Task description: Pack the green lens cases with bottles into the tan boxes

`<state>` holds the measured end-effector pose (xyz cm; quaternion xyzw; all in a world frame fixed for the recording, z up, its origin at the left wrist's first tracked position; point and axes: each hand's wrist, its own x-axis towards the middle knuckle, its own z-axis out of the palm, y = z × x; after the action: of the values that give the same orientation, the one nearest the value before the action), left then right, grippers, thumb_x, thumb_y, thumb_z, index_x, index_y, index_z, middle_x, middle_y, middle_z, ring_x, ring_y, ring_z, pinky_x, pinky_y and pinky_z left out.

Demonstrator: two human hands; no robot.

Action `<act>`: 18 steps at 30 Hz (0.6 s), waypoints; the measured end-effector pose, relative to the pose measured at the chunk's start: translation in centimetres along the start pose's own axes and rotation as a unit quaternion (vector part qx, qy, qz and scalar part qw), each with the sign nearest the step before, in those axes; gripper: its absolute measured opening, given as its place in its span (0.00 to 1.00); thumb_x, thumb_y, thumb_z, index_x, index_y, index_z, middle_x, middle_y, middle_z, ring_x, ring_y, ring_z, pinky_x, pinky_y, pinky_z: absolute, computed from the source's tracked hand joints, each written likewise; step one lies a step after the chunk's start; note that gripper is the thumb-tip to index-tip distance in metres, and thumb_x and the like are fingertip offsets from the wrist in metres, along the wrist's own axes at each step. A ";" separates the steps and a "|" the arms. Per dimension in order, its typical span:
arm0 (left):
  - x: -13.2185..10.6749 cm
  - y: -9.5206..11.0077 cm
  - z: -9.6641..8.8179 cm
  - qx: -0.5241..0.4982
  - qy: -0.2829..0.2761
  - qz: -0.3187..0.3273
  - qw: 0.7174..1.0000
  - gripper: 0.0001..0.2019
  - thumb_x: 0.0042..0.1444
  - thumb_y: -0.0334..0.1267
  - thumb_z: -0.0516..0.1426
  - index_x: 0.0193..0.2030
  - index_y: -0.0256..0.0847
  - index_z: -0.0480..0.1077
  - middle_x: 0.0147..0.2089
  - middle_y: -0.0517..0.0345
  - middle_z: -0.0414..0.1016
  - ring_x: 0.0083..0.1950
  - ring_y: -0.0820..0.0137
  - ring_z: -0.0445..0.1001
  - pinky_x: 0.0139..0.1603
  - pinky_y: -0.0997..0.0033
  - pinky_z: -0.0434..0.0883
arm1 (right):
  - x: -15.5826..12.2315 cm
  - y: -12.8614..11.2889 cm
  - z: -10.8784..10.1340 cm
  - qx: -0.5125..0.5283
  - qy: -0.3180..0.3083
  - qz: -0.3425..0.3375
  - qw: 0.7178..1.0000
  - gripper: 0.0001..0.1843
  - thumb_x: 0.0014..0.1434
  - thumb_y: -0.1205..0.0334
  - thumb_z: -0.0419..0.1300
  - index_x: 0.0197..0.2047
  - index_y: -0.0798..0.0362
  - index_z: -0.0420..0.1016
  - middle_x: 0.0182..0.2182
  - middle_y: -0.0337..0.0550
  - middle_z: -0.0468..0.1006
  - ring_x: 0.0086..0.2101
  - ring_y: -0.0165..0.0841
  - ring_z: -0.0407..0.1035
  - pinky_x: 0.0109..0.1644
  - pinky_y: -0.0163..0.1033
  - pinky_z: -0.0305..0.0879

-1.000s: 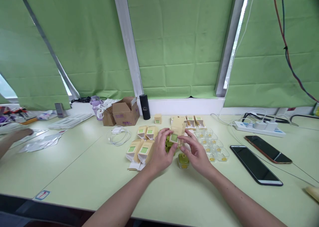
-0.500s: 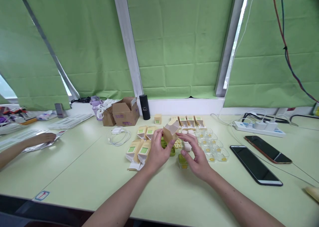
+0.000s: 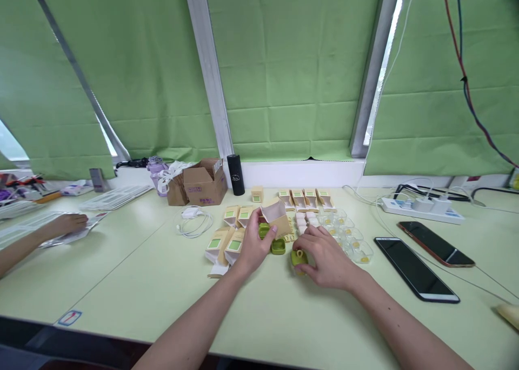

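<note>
My left hand (image 3: 256, 246) is closed on a small kraft cardboard box (image 3: 283, 225), its open end tilted up and to the left. Beside it, my right hand (image 3: 330, 259) has thumb and fingers around a small clear container with a green insert and a yellow ring on top (image 3: 299, 257); it rests on the table or just above it. A green square dish (image 3: 278, 246) lies between the hands. Behind them are small yellow pieces (image 3: 290, 237) and pale blocks (image 3: 301, 222). Several clear plastic cups with yellow bits (image 3: 362, 252) stand right of my right hand.
Kraft boxes with green labels lie at left (image 3: 215, 243) and in a back row (image 3: 311, 199). Two phones (image 3: 416, 270) and a power strip (image 3: 421, 210) are at right. A carton (image 3: 205, 183) and black bottle (image 3: 235, 174) stand behind. Another person's hand (image 3: 67, 225) works at far left.
My right hand has come down from beside the box and closed on the small green container. The kraft box in my left hand has tipped, showing its open end.
</note>
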<state>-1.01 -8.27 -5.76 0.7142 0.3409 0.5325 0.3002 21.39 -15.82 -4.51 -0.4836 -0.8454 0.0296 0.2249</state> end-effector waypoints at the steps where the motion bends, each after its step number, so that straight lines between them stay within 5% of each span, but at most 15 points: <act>1: 0.0 0.0 0.0 -0.008 -0.008 -0.002 1.000 0.25 0.67 0.49 0.61 0.65 0.42 0.62 0.61 0.44 0.75 0.59 0.56 0.76 0.60 0.55 0.73 | 0.0 0.0 -0.1 0.000 -0.009 0.006 1.000 0.11 0.59 0.59 0.72 0.44 0.49 0.79 0.40 0.43 0.84 0.46 0.45 0.70 0.52 0.51 0.61; 11: -0.5 1.1 -1.0 0.046 -0.144 0.054 0.987 0.32 0.65 0.48 0.64 0.71 0.43 0.60 0.66 0.43 0.70 0.66 0.51 0.70 0.67 0.51 0.68 | 0.3 1.7 -0.3 -0.043 -0.002 0.050 0.998 0.07 0.59 0.60 0.70 0.41 0.49 0.78 0.39 0.46 0.84 0.47 0.46 0.70 0.50 0.49 0.59; 18: 0.2 2.6 -2.2 0.050 -0.267 0.018 0.962 0.28 0.56 0.47 0.71 0.60 0.45 0.68 0.60 0.48 0.75 0.61 0.52 0.74 0.60 0.56 0.72 | 0.2 1.7 -0.3 -0.047 0.009 0.037 0.998 0.04 0.60 0.63 0.67 0.38 0.49 0.75 0.37 0.43 0.82 0.45 0.44 0.68 0.47 0.47 0.58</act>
<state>-2.67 -9.49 -3.07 0.8505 0.2616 0.3105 0.3343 22.73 -14.78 -4.62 -0.5246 -0.8254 -0.0066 0.2084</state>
